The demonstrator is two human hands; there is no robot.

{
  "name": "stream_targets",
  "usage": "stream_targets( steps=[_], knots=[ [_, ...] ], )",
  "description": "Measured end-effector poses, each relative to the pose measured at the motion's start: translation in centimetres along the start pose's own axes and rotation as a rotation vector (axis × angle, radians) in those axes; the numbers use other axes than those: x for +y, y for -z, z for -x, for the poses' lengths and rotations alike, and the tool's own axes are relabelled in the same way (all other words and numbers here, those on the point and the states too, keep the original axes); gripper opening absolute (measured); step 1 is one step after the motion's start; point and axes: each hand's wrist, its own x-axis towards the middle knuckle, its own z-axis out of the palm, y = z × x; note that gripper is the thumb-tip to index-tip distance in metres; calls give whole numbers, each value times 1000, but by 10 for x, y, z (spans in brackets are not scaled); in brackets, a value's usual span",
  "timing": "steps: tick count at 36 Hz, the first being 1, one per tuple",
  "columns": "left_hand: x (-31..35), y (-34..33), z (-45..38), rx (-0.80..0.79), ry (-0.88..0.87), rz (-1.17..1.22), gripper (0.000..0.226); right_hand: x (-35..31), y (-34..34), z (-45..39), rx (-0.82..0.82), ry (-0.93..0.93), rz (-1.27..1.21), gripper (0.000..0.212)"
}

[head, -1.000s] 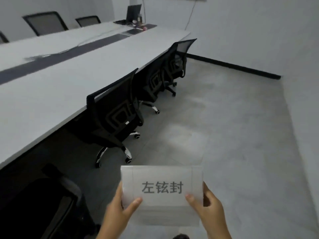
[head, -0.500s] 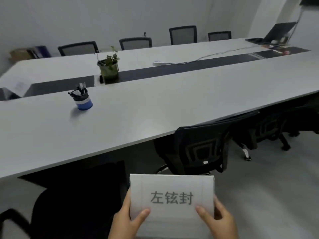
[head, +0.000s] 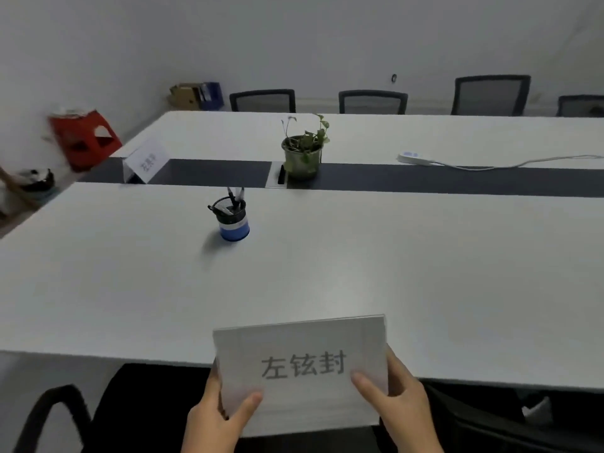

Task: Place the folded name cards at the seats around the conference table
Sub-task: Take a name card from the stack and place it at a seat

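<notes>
I hold a stack of folded white name cards [head: 302,364] with black printed characters over the near edge of the long white conference table [head: 359,276]. My left hand [head: 217,420] grips the stack's lower left corner, thumb on its face. My right hand [head: 397,407] grips its lower right side. One folded name card [head: 146,161] stands at the table's far left end, on the dark centre strip. A black chair [head: 55,416] is under the near edge, at my lower left.
A blue pen holder [head: 232,219], a potted plant [head: 302,152] and a white power strip [head: 415,157] with its cable sit on the table. Several black mesh chairs [head: 372,101] line the far side. A red box [head: 83,138] and clutter lie at the left wall.
My view has swung left from the floor and chair row to face the table squarely. The card stack now overlaps the table's near edge. Both hands keep their grip.
</notes>
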Motion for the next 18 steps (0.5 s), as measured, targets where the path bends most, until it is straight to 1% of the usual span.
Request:
stream_targets(
  steps=[1,3,7,9,11,12,15,18],
  knots=[
    [8,-2,-8,36,9,19,83,-5,-2,-16,-42,15,6,63],
    [22,-6,-26,81,5,45,83,-12,-5,-44,-70,40,30,73],
    [40,-22,-66,91,-10,91,91,-22,-13,-94,-12,87,47,72],
    [42,-30,-86,78,-7,112,102,-23,-17,-113,20,93,52,80],
    [44,-37,-106,54,-3,109,109,-21,-18,-131,57,85,53,77],
    [44,-40,-115,36,-6,107,108,-19,-17,-139,75,76,55,73],
    [48,-50,-142,-28,-40,97,91,-15,-17,-160,101,42,58,69],
    [51,-57,-168,-83,-71,72,84,-11,-19,-179,114,28,56,69]
  ],
)
